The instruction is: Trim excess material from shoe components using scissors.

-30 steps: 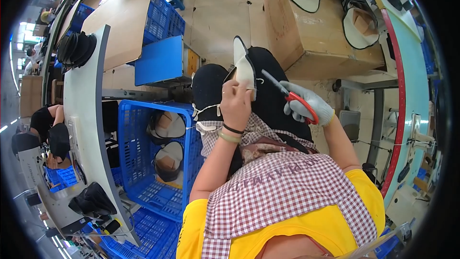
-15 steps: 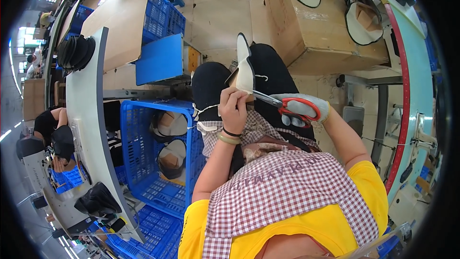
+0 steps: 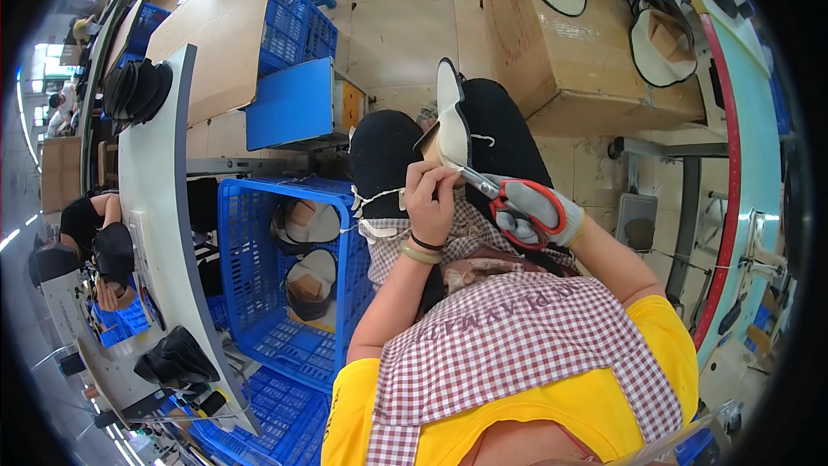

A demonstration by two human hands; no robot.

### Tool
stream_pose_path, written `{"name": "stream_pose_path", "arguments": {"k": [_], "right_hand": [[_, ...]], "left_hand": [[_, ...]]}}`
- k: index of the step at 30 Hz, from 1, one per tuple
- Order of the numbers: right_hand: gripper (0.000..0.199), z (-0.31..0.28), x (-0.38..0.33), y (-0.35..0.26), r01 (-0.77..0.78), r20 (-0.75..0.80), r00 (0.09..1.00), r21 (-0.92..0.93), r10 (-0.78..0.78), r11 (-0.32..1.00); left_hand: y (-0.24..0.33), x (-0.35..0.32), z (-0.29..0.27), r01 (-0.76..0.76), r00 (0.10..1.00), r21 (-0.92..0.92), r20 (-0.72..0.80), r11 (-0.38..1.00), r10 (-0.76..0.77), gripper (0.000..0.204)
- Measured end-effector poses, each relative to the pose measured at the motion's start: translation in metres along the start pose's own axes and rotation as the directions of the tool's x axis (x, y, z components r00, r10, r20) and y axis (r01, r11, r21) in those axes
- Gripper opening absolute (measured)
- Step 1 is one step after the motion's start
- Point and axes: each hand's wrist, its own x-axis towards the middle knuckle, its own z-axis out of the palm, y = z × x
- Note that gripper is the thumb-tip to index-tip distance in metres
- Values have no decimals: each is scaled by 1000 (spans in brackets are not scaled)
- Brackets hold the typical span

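Observation:
Over my lap, a cream shoe upper (image 3: 452, 134) with a dark edge is pinched at its near end by my left hand (image 3: 430, 200). My right hand (image 3: 535, 212), in a grey-white glove, grips red-handled scissors (image 3: 559, 205). The metal blades point left and upward and meet the upper's near edge beside my left fingertips. Whether the blades are parted at the tip I cannot make out. A white thread (image 3: 486, 139) lies on my right thigh, against the upper.
A blue crate (image 3: 235, 267) with shoe uppers (image 3: 310, 280) inside stands on my left. Beyond it runs a white bench (image 3: 164, 190) with dark pieces (image 3: 138, 91). Cardboard box (image 3: 595, 60) holding more uppers sits ahead right, a red-edged table (image 3: 724, 164) further right. A co-worker's hand shows at far left.
The upper and my left hand have shifted slightly right. My gloved hand has turned the scissors, and their blades now slant more steeply at the upper's near end.

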Motion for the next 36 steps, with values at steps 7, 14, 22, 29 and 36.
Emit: {"name": "stream_pose_path", "arguments": {"k": [7,14,22,29,36], "right_hand": [[59,12,2,23,45,-31,999,258,-39,965],[50,20,-4,30,82,-124,991,316,-44,945],[47,33,-2,47,189,-221,969,374,-111,908],[52,34,0,48,227,-280,949,279,-148,933],[48,34,8,38,258,-365,920,296,-141,920]], "left_hand": [[-3,-14,2,570,788,-443,55,692,-614,10],[6,-18,10,637,730,-672,368,378,-576,11],[7,-31,21,677,684,-706,500,207,-531,10],[14,-38,24,707,678,-664,539,243,-500,5],[2,-52,16,713,686,-472,624,518,-375,6]]}}
